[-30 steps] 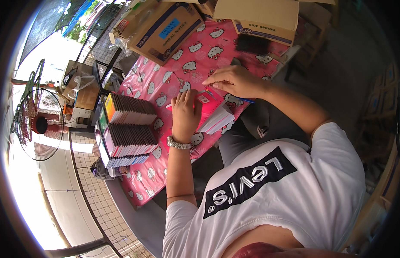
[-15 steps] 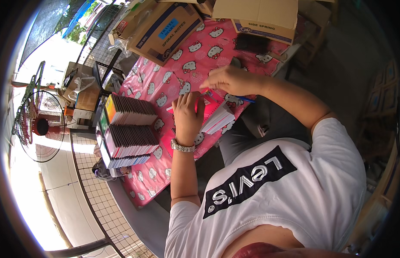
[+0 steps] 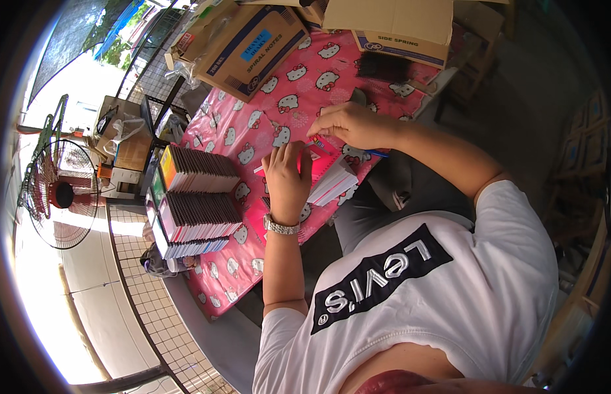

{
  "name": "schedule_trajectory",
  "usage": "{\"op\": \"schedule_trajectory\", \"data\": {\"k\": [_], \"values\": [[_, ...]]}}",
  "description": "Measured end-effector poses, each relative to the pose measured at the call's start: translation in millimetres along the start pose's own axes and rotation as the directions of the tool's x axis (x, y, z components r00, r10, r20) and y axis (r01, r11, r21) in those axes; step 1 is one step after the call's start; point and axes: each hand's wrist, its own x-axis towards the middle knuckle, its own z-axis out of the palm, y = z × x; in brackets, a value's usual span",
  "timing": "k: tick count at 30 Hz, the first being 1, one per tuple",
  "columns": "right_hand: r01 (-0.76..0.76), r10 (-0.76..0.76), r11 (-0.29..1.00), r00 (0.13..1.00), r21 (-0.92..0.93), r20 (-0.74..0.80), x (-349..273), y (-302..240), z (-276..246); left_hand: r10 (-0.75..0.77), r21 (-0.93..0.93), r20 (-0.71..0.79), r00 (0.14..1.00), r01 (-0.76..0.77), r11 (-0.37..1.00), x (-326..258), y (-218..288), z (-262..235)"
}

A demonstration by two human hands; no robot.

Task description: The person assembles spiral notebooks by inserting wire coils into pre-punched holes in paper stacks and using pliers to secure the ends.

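A stack of pink-covered notebooks (image 3: 333, 178), white page edges outward, lies on the table close to my body. My left hand (image 3: 287, 176), with a metal watch at its wrist, rests at the stack's left side. Its fingers stretch forward, slightly bent, and the thumb lies apart over the pink cover. Above the stack's far edge is my right hand (image 3: 353, 126), thumb and index finger pinched together at the cover's far corner. Whatever is between those fingertips is too small to make out. Just right of the stack lies a blue pen-like thing (image 3: 378, 153).
Tall rows of dark-spined notebooks (image 3: 197, 207) stand at the table's left. Two cardboard boxes, one closed-in at far left (image 3: 253, 52) and one at far right (image 3: 400, 43), sit along the back. A black brush (image 3: 384, 67) lies before the right box. A fan (image 3: 61, 194) stands off left.
My right fingertips have curled in slightly and shifted a little to the right, showing more of the pink cover's corner. My left hand stays nearly in place.
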Motion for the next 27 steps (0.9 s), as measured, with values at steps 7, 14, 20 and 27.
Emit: {"op": "schedule_trajectory", "data": {"k": [7, 14, 20, 27], "values": [[-0.131, 0.114, 0.982, 0.985, 0.133, 0.131, -5.1, 0.4, -2.3, -0.019, 0.008, 0.031, 0.999, 0.019, 1.000, 0.7, 3.5, -2.8], [-0.010, 0.016, 0.978, 0.999, -0.207, 0.030, -10.8, -23.8, -3.5, 0.038, 0.027, 0.029, 0.999, -0.039, 0.999, 0.6, 14.8, 0.1], [0.029, 0.015, 0.968, 0.985, -0.247, 0.174, -4.9, -33.6, 4.9, 0.035, -0.030, 0.079, 0.996, -0.033, 0.999, -4.4, 8.9, -7.8], [-0.364, 0.259, 0.483, 0.928, -0.796, -0.268, -36.9, 233.8, 13.7, 0.118, 0.062, 0.121, 0.986, -0.126, 0.990, 13.3, 3.6, -1.2]]}}
